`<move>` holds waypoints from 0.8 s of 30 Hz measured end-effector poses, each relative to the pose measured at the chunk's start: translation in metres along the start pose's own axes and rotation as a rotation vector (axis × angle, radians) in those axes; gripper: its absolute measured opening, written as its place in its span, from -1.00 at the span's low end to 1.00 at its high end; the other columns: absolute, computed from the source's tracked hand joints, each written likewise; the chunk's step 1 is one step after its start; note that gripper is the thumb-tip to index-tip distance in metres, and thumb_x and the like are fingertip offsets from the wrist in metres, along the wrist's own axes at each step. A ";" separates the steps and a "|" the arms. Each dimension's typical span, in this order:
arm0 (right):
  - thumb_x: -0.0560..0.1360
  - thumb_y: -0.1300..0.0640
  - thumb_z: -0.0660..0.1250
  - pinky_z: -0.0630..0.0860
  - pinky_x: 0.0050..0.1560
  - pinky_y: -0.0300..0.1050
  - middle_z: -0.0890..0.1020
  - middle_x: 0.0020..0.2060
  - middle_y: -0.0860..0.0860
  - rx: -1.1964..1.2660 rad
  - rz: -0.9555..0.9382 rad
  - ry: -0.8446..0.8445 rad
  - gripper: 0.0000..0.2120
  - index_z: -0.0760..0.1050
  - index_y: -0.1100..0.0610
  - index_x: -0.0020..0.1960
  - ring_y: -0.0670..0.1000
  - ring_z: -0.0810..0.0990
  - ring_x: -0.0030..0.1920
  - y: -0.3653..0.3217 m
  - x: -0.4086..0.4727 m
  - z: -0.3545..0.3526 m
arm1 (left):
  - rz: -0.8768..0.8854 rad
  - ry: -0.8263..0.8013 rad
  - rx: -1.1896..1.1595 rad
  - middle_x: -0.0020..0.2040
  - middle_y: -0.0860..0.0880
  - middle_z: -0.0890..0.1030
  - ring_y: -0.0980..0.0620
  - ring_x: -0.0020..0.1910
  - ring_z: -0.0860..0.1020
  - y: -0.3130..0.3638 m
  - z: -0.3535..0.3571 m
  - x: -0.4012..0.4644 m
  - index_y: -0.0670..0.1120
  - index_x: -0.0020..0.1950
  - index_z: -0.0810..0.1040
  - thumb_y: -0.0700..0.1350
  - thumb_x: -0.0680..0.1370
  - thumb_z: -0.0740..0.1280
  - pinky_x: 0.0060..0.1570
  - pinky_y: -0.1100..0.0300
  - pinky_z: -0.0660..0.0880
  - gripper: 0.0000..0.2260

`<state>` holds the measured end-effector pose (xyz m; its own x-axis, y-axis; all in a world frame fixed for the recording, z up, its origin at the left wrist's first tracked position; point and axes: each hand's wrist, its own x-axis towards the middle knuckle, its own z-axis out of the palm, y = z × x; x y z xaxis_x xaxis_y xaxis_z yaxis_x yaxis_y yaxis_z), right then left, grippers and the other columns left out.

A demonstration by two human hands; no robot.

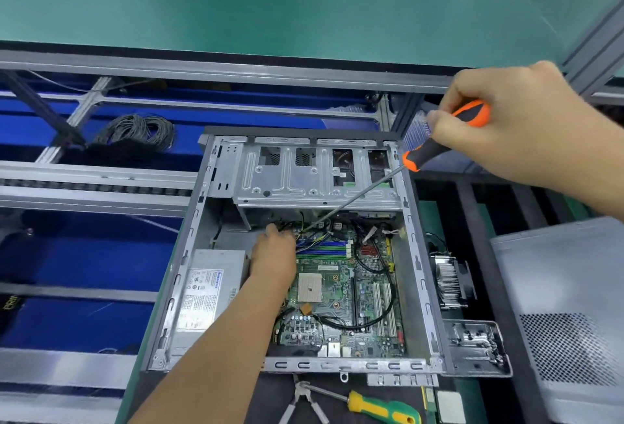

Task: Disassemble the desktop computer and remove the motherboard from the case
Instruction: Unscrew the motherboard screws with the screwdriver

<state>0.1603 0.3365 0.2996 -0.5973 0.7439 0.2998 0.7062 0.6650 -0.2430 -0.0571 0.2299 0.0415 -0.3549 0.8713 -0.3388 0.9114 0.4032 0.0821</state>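
Note:
The open computer case [189, 255] lies flat before me, with the green motherboard [341, 295] inside on the right. A grey power supply [209, 292] sits in its left half and a metal drive cage [304, 180] spans the far end. My left hand [275, 255] reaches into the case and holds a bundle of cables [314, 238] at the board's far left corner. My right hand [520, 123] grips an orange and black screwdriver [439, 146], whose long shaft slants down so the tip meets the board beside those cables.
A heatsink [450, 282] and a metal bracket [476, 346] lie right of the case. The grey side panel [567, 305] rests at far right. A green and yellow screwdriver [381, 408] and pliers [304, 400] lie near the front edge. A cable coil [135, 133] sits at back left.

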 end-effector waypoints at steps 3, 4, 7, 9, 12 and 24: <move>0.44 -0.06 0.31 0.37 -0.42 -0.32 0.49 -0.56 -0.09 0.037 0.008 -0.001 -0.79 0.46 0.00 -0.31 -0.03 0.46 -0.43 0.000 -0.001 0.000 | 0.000 0.008 0.007 0.25 -0.20 0.41 -0.17 0.22 0.42 0.000 -0.001 -0.003 -0.18 0.30 0.45 -0.27 0.53 0.28 0.11 0.02 0.48 -0.67; 0.44 -0.06 0.31 0.38 -0.38 -0.35 0.49 -0.57 -0.09 0.051 0.010 0.000 -0.80 0.46 -0.01 -0.31 -0.07 0.47 -0.39 -0.001 -0.001 0.000 | 0.010 0.015 0.021 0.24 -0.21 0.42 -0.18 0.23 0.41 0.001 -0.002 -0.004 -0.18 0.30 0.46 -0.27 0.53 0.28 0.12 0.02 0.47 -0.67; 0.45 -0.05 0.31 0.38 -0.45 -0.29 0.53 -0.55 -0.16 0.061 0.005 -0.017 -0.80 0.47 0.00 -0.29 -0.11 0.47 -0.39 -0.003 -0.002 0.001 | 0.049 0.015 0.066 0.25 -0.20 0.38 -0.18 0.24 0.39 0.002 -0.002 -0.009 -0.17 0.30 0.45 -0.26 0.52 0.28 0.14 0.02 0.46 -0.66; 0.46 -0.05 0.31 0.39 -0.46 -0.27 0.51 -0.51 -0.34 0.069 -0.003 -0.036 -0.80 0.47 0.00 -0.29 -0.12 0.47 -0.40 -0.005 -0.003 0.002 | 0.061 0.018 0.069 0.26 -0.19 0.31 -0.18 0.20 0.40 0.003 -0.002 -0.011 -0.17 0.28 0.46 -0.28 0.50 0.29 0.10 0.01 0.47 -0.66; 0.46 -0.06 0.31 0.39 -0.38 -0.38 0.50 -0.49 -0.36 0.085 -0.013 -0.058 -0.80 0.46 -0.02 -0.30 -0.14 0.46 -0.40 -0.006 -0.002 0.002 | 0.075 0.004 0.133 0.26 -0.18 0.37 -0.19 0.25 0.35 0.002 -0.002 -0.015 -0.12 0.29 0.46 -0.25 0.50 0.30 0.15 -0.05 0.41 -0.65; 0.44 -0.04 0.30 0.37 -0.46 -0.32 0.46 -0.59 -0.11 0.078 -0.060 -0.098 -0.83 0.47 -0.01 -0.29 -0.04 0.43 -0.45 -0.025 0.010 0.018 | 0.295 -0.246 0.247 0.10 -0.16 0.58 -0.15 0.09 0.57 0.003 -0.008 -0.032 -0.18 0.17 0.51 -0.36 0.51 0.24 0.07 0.01 0.48 -0.74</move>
<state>0.1302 0.3290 0.2925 -0.6745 0.7029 0.2255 0.6386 0.7089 -0.2994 -0.0452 0.2059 0.0602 -0.0397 0.8346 -0.5494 0.9991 0.0429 -0.0071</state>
